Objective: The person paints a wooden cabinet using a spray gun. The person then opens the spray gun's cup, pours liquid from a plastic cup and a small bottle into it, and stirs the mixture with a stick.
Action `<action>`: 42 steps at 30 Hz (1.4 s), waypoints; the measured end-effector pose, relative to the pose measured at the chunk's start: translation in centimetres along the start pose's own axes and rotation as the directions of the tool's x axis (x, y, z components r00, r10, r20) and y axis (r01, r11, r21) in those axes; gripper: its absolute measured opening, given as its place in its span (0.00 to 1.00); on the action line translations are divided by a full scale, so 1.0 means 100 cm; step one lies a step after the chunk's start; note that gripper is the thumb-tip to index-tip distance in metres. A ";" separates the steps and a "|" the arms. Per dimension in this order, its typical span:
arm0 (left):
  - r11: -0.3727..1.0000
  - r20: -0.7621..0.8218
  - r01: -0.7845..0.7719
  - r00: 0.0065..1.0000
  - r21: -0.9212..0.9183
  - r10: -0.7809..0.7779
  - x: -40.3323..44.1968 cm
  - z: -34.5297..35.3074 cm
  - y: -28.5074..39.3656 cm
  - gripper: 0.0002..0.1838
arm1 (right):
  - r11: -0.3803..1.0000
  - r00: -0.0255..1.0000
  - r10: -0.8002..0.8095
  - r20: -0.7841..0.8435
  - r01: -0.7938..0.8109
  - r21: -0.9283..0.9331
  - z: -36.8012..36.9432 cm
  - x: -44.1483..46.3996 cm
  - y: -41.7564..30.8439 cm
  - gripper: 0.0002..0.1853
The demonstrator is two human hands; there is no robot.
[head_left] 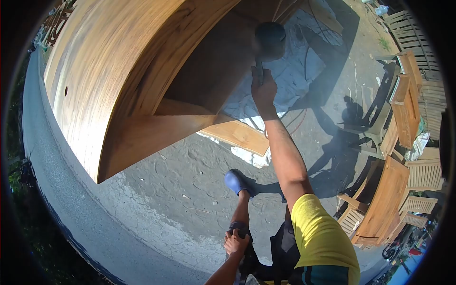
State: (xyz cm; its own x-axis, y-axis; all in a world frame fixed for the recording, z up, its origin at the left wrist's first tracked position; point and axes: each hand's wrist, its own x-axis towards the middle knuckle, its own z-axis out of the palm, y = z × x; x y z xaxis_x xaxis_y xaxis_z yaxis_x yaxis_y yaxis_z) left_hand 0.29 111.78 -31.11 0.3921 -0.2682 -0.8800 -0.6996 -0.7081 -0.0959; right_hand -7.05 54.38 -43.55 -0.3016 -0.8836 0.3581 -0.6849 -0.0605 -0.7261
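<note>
- From where I stand, the right hand [264, 90] is closed round the handle of a dark sprayer [270, 40], out at the far middle, just beside the shaded hollow of the cabinet [99, 80].
- The left hand [236, 242] lies low and near, fingers bent over dark cloth at the left knee; whether it grips anything, I can't tell.
- A pale haze hangs round the sprayer. If that is spray, holding it too long on one spot could leave runs on the wood.
- The arm is stretched far out; a wobble there might knock the sprayer against the cabinet's edge.
- Loose grit could lift, I'd say, from a scuffing clog [234, 182] or a breeze, and stick to wet wood.
- The cabinet's outer face is streaky, sunlit grain, with one small dark hole.
- Underfoot is sandy ground [185, 166], with a crumpled sheet [297, 66] at the far middle and a board [242, 137] nearer.
- Paving runs down the left; wooden furniture [387, 199] lines the right, below a slatted fence [411, 31].
</note>
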 end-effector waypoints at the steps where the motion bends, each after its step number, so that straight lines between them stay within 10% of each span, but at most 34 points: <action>1: 1.000 -0.014 -0.003 1.000 -0.009 0.003 0.001 0.002 -0.002 0.33 | 1.000 1.000 -0.005 -0.001 0.005 0.002 -0.004 -0.001 0.002 0.22; 10: 0.999 -0.025 -0.031 0.999 0.036 0.032 0.002 0.002 -0.006 0.34 | 0.977 0.960 0.211 0.186 -0.204 -0.058 -0.115 0.007 -0.036 0.19; 27: 0.998 -0.079 0.030 0.997 0.057 -0.026 -0.022 0.021 0.045 0.35 | 0.947 0.974 -0.225 0.030 0.211 0.243 -0.250 0.141 -0.150 0.23; 36: 0.999 -0.061 -0.051 0.997 -0.014 0.050 -0.013 0.023 0.030 0.43 | 0.966 0.947 0.073 0.314 -0.145 0.213 -0.299 0.109 -0.125 0.23; 38: 0.887 -0.018 -0.244 0.966 -0.392 0.258 0.010 0.024 -0.004 0.44 | 0.828 0.859 0.072 0.507 -0.335 0.450 -0.332 0.113 -0.129 0.21; 40: 0.668 0.051 -0.092 0.980 -0.738 0.191 -0.002 -0.006 -0.019 0.41 | 0.836 0.865 0.065 0.498 -0.320 0.446 -0.352 0.128 -0.138 0.20; 42: 0.721 0.124 0.036 0.990 -0.692 0.069 -0.004 -0.028 -0.044 0.40 | 0.871 0.895 0.071 0.441 -0.271 0.409 -0.369 0.159 -0.144 0.21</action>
State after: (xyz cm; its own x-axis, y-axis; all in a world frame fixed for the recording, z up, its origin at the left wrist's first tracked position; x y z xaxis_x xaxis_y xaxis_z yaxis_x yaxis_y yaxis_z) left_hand 4.90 113.17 -29.01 0.2662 -0.2333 -0.9353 -0.0768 -0.9723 0.2206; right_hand -26.43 58.34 -5.72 -0.0260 -0.9996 0.0095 -0.2435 -0.0029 -0.9699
